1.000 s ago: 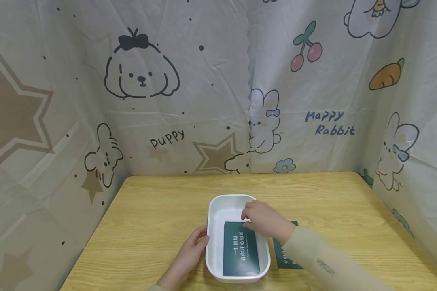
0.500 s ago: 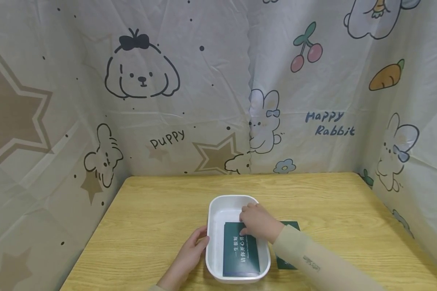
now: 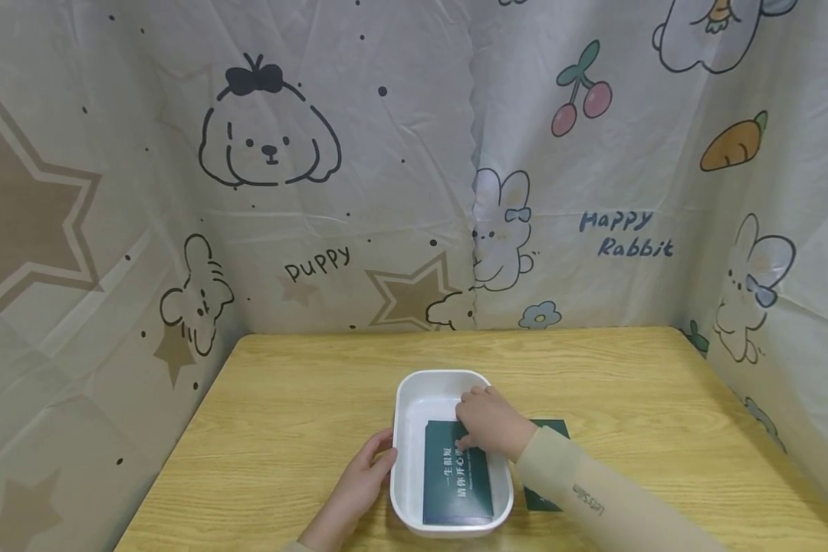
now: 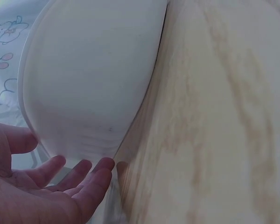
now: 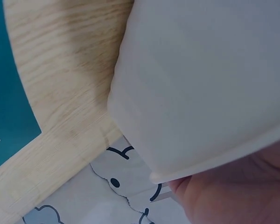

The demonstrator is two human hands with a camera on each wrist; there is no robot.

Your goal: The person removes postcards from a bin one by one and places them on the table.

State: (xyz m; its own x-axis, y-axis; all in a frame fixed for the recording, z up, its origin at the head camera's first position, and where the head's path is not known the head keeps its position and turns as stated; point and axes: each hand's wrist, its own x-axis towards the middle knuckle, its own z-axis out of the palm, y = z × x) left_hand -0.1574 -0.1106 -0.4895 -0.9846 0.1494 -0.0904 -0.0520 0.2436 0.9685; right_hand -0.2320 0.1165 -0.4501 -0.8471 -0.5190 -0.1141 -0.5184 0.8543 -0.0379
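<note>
L hand (image 3: pixel 364 475): at the tray's L outer wall. Per L wrist view, thumb meets the rim and fingertips touch the outside, slightly spread, nothing clasped. Function, in my judgement: bracing.

White tray (image 3: pixel 424 402): flat on the table (image 3: pixel 303 399), long axis pointing away from me.

Green card (image 3: pixel 453 479): inside the tray, toward the near end, printed side up. Qty. beneath it: can't tell.

R hand (image 3: pixel 491 422): over the tray's R rim, fingers bent down inside, thumb above the card's far R portion, a gap showing btwn thumb & fingertips. Can't confirm whether it pinches the card; R wrist view gives only outer wall, rim & part of the hand. Change vs. 1 s ago: R hand sits a bit further L and nearer me, thumb now masking some print; L hand, tray & card approx. same pos. Meaning (my judgement): the work is at this card, so tray must be kept steady.

2nd green card (image 5: pixel 7 102): on the table, just R of the tray, partly hidden by my R sleeve (image 3: pixel 586 491). Neither hand is on it.
</note>
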